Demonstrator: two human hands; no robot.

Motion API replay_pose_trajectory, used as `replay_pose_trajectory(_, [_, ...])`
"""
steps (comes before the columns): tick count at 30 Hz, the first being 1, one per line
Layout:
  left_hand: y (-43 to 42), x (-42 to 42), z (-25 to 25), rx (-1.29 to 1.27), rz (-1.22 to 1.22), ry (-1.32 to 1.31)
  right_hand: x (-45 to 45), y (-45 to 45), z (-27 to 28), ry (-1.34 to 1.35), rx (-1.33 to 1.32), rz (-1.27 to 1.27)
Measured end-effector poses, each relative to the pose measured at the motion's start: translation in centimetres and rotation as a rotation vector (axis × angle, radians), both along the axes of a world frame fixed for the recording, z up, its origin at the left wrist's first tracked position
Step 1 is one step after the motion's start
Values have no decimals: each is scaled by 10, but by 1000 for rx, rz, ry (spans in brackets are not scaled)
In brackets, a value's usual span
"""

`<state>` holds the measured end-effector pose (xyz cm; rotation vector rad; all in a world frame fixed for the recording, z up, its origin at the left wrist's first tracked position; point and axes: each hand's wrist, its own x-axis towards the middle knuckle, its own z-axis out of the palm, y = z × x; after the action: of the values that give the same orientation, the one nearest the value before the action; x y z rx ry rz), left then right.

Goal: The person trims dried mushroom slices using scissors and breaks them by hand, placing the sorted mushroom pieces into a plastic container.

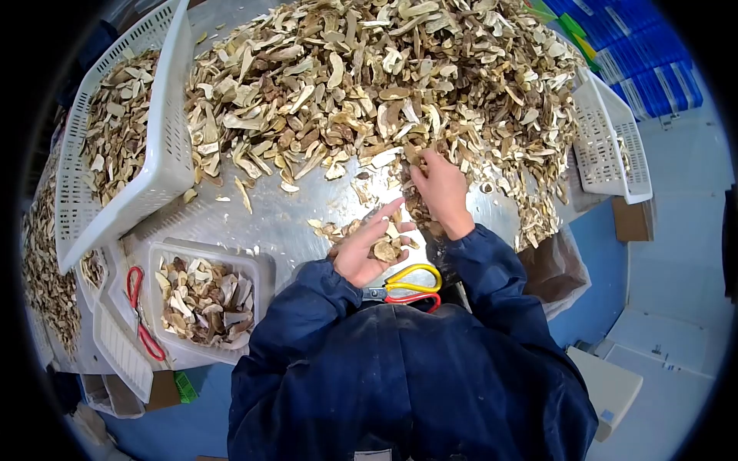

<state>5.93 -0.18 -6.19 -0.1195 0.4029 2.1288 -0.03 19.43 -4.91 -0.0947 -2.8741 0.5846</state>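
Note:
A large heap of dried brown and cream slices, like mushroom (pixel 369 84), covers the back of the metal table (pixel 284 219). My right hand (pixel 442 188) is at the heap's front edge, thumb and fingers closed on a brownish slice (pixel 413 156). Lower and to the left, my left hand (pixel 369 247) is turned palm up, its fingers curled round several slices (pixel 386 250). More loose pieces (pixel 330 230) lie beside it. Scissors with yellow and red handles (pixel 415 286) rest at the table edge, just below my left hand.
White baskets stand at the left (pixel 165 131) and right (pixel 611 138). A clear tub of pieces (pixel 257 296) and red-handled scissors (pixel 137 315) are at the lower left. A lined bin (pixel 557 273) sits below the right edge. Blue packs (pixel 646 58) are stacked at the upper right.

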Motion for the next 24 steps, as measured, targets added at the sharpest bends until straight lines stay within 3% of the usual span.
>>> replay_pose_trajectory(2, [0, 1, -5, -11, 24, -11, 5, 12, 3, -126, -258, -64])
replay_pose_trajectory(6, [2, -1, -6, 3, 50, -72, 22, 31, 11, -344, -1031, -105])
replay_pose_trajectory(11, [5, 0, -4, 37, 89, -113, 47, 22, 30, -425, -1183, -47])
replay_pose_trajectory(12, [4, 1, -7, 61, 93, -89, 56, 20, 35, -557, -1241, 34])
replay_pose_trajectory(14, [4, 2, -7, 68, 105, -85, 61, 9, 55, -550, -1180, 90])
replay_pose_trajectory(16, [4, 3, -3, 35, 129, -119, 59, 21, 38, -398, -1110, -39])
replay_pose_trajectory(18, [3, 4, -11, 23, 137, -151, 52, 36, 33, -296, -312, -34])
replay_pose_trajectory(21, [3, 4, -12, -5, 118, -110, 49, 32, 34, 50, 150, 81])
replay_pose_trajectory(24, [2, 4, -10, 5, 118, -83, 32, 15, 23, -68, -46, 103])
